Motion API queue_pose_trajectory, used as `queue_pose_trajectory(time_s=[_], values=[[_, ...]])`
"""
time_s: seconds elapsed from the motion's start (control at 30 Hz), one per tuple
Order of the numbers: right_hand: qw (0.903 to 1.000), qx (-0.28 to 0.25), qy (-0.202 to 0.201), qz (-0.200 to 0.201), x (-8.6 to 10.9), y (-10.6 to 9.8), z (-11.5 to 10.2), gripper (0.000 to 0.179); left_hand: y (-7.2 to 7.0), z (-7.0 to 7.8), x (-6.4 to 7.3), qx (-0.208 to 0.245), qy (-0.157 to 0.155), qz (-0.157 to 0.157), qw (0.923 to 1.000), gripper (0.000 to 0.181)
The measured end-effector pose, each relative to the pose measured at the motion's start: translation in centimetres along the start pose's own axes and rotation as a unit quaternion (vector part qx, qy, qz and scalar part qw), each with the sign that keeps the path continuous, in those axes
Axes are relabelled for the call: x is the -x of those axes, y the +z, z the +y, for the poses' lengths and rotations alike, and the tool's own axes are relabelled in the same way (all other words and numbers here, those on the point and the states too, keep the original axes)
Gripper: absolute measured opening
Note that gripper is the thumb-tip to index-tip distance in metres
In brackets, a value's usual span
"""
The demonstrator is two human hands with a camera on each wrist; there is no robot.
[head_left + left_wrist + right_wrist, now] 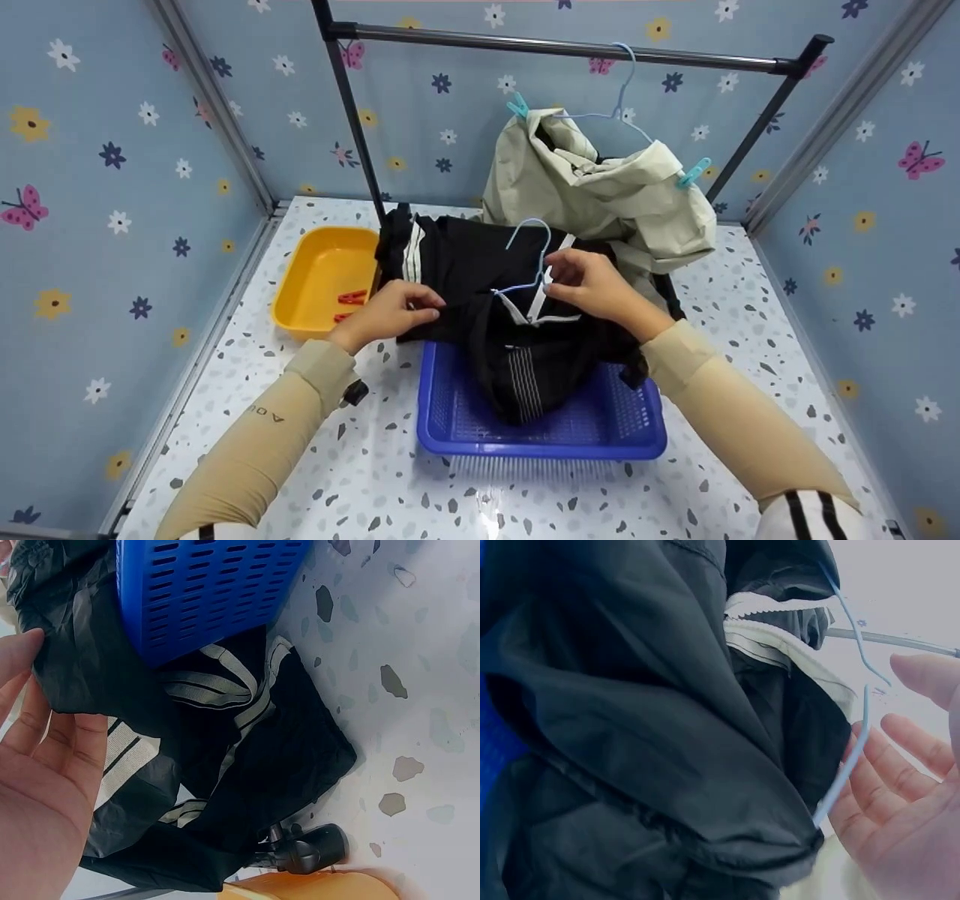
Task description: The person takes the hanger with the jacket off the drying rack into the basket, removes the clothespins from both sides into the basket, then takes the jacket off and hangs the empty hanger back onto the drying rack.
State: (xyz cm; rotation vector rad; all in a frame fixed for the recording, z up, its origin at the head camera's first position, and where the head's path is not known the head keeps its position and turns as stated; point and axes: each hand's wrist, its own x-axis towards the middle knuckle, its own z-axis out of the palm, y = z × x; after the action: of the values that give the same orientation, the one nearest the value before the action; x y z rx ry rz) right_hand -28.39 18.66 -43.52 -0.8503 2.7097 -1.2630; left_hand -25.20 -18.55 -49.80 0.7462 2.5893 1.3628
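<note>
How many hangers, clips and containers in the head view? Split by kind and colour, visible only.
Blue hangers: 2
Teal clips: 2
Red clips: 2 (one partly hidden; more could be out of sight)
Yellow tub: 1
Blue basket: 1
Total: 8

Nearer hanger (541, 270) partly hidden, white sleeves (813, 516) cropped

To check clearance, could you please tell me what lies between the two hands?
In the head view, the light-blue hanger and black jacket lie there.
</note>
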Motion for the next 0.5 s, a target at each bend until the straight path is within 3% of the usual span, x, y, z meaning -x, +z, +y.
queue_pose_trajectory(time_s=[0.5], values=[[0.9998, -0.014, 0.004, -0.013, -0.7, 2.0, -0.5, 0.023, 0.0, 0.2, 0.0, -0.004, 0.002, 0.006, 1.0000, 0.014]])
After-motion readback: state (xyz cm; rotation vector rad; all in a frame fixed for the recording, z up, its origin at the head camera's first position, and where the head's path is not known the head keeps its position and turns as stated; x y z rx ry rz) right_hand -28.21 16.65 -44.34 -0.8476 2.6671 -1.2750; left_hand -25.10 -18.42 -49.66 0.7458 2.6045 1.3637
